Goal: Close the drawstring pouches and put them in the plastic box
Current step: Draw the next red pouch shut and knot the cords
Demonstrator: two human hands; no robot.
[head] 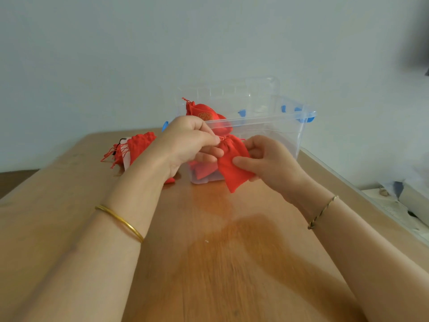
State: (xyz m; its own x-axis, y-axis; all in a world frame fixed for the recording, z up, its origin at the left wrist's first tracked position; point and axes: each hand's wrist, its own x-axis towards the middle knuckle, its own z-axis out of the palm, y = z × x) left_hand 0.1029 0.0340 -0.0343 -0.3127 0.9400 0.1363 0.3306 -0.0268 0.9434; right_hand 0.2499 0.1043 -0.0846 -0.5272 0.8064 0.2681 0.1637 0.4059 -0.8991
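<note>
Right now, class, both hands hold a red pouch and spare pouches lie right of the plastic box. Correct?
No. The head view shows spare pouches lying left of the plastic box; left hand and right hand hold a red pouch.

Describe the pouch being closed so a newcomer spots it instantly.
A clear plastic box stands on the wooden table. Before its near wall is a red drawstring pouch. Unlike the boxed pouches or the left pile, it alone is held: left hand pinches its cord, right hand grips its body.
</note>
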